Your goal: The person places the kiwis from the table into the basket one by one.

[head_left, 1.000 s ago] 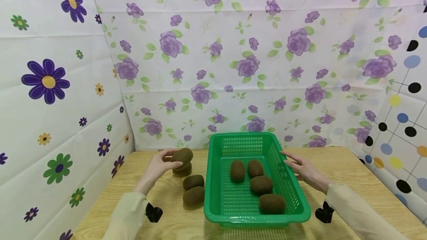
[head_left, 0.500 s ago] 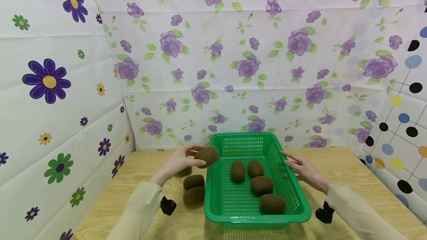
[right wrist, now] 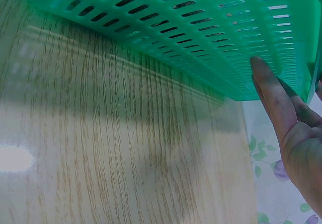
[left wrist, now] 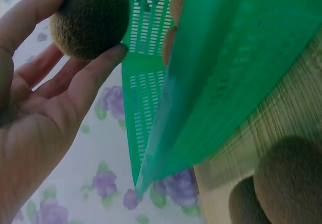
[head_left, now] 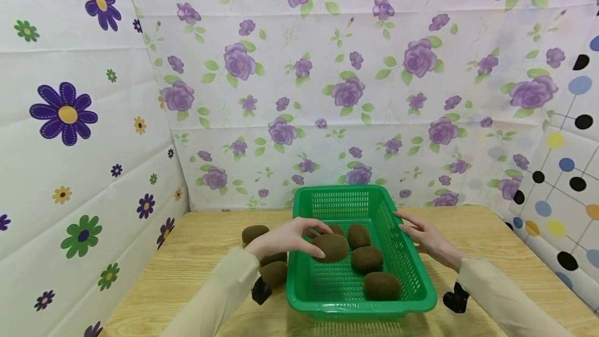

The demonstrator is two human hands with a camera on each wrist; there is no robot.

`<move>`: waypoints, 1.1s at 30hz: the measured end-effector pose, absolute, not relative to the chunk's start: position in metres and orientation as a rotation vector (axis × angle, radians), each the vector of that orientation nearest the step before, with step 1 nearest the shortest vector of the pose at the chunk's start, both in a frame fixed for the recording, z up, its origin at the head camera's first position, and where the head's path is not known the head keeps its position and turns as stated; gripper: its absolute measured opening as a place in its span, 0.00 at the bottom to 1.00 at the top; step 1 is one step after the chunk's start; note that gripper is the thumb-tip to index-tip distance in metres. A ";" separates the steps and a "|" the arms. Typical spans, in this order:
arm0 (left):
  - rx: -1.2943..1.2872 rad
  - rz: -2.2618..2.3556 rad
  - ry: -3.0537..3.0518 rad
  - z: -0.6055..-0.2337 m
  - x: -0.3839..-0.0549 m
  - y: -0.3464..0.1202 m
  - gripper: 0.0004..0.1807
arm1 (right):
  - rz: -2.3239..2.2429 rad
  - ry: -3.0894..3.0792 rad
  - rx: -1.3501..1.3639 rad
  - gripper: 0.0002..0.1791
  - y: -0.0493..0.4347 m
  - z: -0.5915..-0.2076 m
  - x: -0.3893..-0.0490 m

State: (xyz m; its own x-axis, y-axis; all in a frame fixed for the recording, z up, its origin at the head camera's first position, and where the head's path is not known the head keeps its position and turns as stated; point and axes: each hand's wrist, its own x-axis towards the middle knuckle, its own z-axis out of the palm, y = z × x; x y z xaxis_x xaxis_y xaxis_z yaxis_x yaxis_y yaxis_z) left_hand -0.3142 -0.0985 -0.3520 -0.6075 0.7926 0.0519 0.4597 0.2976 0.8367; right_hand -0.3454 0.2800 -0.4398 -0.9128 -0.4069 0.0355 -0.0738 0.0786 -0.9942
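My left hand (head_left: 291,237) holds a brown, fuzzy kiwi (head_left: 330,248) between thumb and fingers, over the left part of the green plastic basket (head_left: 360,308). The left wrist view shows this kiwi (left wrist: 93,20) above the basket's rim, with the fingertips around it. Several more kiwis lie on the basket floor, among them one near the front (head_left: 381,286); another is partly hidden behind the held one. At the basket's right side my right hand (head_left: 429,238) grips the rim, some fingers over it and others against the perforated outer wall (right wrist: 201,38).
Left of the basket, kiwis lie on the wooden table (head_left: 196,243): one at the back (head_left: 255,234) and two beside the basket wall, partly covered by the left arm. A flowered cloth (head_left: 327,92) hangs behind the table, with more patterned cloth on both sides.
My left hand has carried the kiwi rightward from the pile on the table, across the basket's left rim, to over its inside. The right hand and the basket have stayed in place.
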 end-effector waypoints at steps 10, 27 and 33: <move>1.141 1.095 2.098 -0.357 -0.323 -0.066 0.22 | -1.915 2.097 -0.481 0.31 0.281 -0.437 -0.345; 0.835 0.934 2.033 -0.375 -0.332 -0.031 0.21 | -1.914 2.096 -0.473 0.31 0.281 -0.439 -0.345; 0.794 0.892 2.048 -0.383 -0.334 -0.026 0.22 | -1.912 2.100 -0.466 0.31 0.280 -0.439 -0.345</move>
